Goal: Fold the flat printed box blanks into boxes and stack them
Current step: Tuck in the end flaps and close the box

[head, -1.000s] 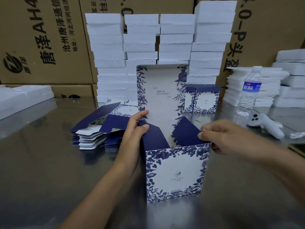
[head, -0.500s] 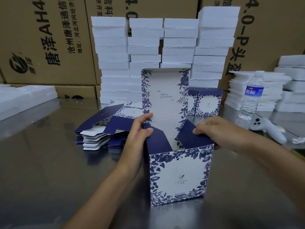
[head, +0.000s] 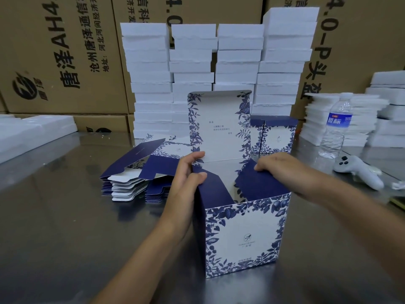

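- Two hands work on one open box [head: 243,235] that stands upright on the desk [head: 65,227], close in front of the person; its tall lid [head: 219,126] points straight up at the far side.
- The left hand [head: 186,178] has its grip on the left flap [head: 211,187]: thumb on the blue face, fingers behind, a pinch.
- The right hand [head: 289,172] curls its fingers over the far edge of the right flap [head: 258,185] and holds it; the thumb is hidden.
- Both flaps lean inward over the opening, each under its own hand, and they do not touch. I judge the next move is to press them flat, then bring the lid toward the person over them.
- A pile of flat blanks [head: 131,178] lies to the left, nearer the left hand.
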Demonstrator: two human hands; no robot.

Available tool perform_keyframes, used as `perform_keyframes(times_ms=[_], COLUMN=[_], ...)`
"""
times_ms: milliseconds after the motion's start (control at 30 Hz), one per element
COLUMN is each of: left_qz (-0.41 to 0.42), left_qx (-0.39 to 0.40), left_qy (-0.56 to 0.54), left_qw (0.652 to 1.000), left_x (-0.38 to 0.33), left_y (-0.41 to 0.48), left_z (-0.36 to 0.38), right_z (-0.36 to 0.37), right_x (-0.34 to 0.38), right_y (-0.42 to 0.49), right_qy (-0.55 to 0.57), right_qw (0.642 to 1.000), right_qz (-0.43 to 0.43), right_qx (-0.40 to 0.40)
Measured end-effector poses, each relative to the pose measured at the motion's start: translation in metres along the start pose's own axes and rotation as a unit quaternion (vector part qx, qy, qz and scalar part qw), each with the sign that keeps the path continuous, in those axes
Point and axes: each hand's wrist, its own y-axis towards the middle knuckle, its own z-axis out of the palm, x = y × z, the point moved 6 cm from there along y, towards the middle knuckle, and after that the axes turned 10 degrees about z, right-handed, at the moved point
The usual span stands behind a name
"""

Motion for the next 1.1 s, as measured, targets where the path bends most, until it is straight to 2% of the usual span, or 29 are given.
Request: perform_keyframes(times_ms=[167,333,567,733,933,1100], left_qz=[-0.005,-0.012,-0.017,-0.018,-0.018,-0.019], left_qx=[-0.001,0.007,-0.005,0.007,0.012,0.01], left_qy=[-0.013,-0.029,-0.051,-0.063,-0.081,-0.08], left_qw=[1.0,0.999,0.999,0.998,0.996,0.997], left_x=[0.002,0.004,0.005,0.006,0.003,0.001], left_y=[0.002,0.001,0.002,0.002,0.0,0.001], left_z=[0.0,0.0,-0.002,0.0,0.003,0.002], right_z=[-0.002,0.003,0.003,0.004,0.002,0.002], right_x=[0.002,0.001,0.003,-0.006,-0.012,-0.003], right_y=[0.008,0.015,0.017,0.019,0.019,0.013], right_qy=[-0.023,0.039,0.023,0.074,0.084,0.096], right_qw=[1.0,0.999,1.0,0.997,0.994,0.99], right_qz=[-0.005,0.011,-0.007,0.008,-0.031,-0.088], right_qx=[-0.014,-0.026,-0.006,-0.033,-0.069,-0.044])
